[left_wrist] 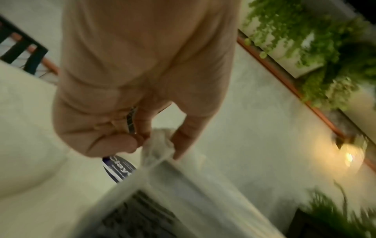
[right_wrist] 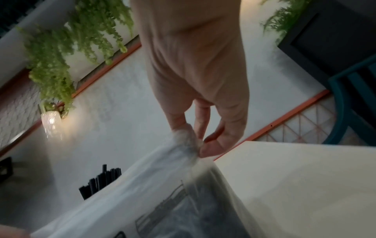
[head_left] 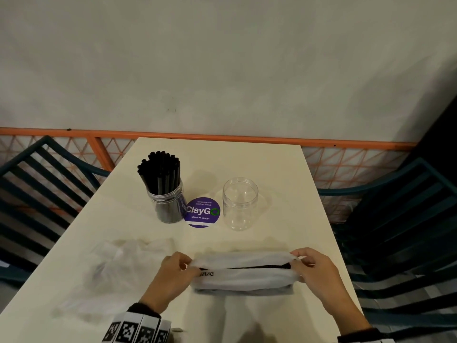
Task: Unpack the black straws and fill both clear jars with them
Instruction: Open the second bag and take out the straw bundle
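The pack of black straws (head_left: pixel 243 273) lies crosswise on the near part of the bench (head_left: pixel 284 184), still inside its milky plastic wrap, with a dark strip of straws showing through a slit along the top. My left hand (head_left: pixel 173 271) pinches the wrap's left end between thumb and fingertips, and my right hand (head_left: pixel 312 268) pinches the right end the same way (the wrist views are blurred, so I think only plastic is caught, not straws). Beyond the pack, a clear jar (head_left: pixel 167 203) stands packed with upright black straws, and the empty clear jar (head_left: pixel 239 204) stands to its right. A purple ClayGo sticker (head_left: pixel 202 212) lies between them. A crumpled clear bag (head_left: pixel 111 263) lies beside my left hand.
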Available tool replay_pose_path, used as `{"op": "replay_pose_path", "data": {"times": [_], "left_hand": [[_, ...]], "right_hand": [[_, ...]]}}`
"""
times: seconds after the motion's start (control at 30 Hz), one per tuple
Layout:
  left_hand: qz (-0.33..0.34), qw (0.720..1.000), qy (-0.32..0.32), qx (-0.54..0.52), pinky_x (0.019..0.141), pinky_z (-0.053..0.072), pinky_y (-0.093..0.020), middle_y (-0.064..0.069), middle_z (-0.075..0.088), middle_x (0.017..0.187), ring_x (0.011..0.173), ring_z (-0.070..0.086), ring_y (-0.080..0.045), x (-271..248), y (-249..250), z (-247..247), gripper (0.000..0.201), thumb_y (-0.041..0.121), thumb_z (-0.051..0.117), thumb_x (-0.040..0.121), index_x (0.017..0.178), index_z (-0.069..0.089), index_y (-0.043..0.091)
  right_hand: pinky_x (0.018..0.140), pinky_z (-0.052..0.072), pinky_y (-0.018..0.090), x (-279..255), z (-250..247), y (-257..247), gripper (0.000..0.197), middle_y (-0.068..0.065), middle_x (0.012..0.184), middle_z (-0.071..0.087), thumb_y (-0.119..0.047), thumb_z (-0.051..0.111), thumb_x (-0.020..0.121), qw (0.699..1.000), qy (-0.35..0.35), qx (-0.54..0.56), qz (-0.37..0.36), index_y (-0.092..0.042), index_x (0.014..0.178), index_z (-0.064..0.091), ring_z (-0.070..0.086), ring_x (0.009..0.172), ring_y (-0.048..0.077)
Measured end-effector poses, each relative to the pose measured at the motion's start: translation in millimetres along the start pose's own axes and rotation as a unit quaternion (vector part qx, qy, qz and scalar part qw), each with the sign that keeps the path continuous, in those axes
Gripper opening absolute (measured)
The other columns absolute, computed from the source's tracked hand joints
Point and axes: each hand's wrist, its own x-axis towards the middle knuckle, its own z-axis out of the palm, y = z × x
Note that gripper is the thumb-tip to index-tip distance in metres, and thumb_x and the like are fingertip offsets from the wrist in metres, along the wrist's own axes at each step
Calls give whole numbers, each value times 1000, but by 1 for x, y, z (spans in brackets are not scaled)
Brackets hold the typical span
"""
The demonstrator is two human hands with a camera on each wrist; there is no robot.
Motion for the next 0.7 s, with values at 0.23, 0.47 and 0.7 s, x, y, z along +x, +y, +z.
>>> {"op": "replay_pose_path", "data": {"times": [0.23, 0.47, 0.7], "left_hand": [[11, 985, -16, -170, 57, 52, -22, -12, 70, 77, 69, 62, -20, -3, 15, -6, 8, 15, 64, 84, 84, 68, 8], [-18, 965, -106, -241, 58, 31, -25, -5, 66, 68, 58, 48, -12, 1, 4, -25, 14, 8, 60, 85, 94, 51, 15], [-62, 870, -157, -463, 38, 32, -17, 2, 56, 54, 42, 46, -8, 0, -1, -33, 13, 11, 62, 70, 71, 50, 16]], "right_hand": [[67, 53, 32, -2, 0, -12, 14, 21, 88, 68, -3, 61, 86, 972, -76, 209, 74, -9, 99, 59, 64, 78, 30], [67, 46, 32, 6, -19, -10, 24, 3, 67, 69, -5, 68, 77, 878, -204, 394, 180, -16, 81, 48, 64, 59, 18], [45, 51, 27, 7, -12, 3, 32, 9, 78, 64, -4, 71, 68, 838, -234, 431, 239, -9, 96, 57, 61, 59, 21]]}}
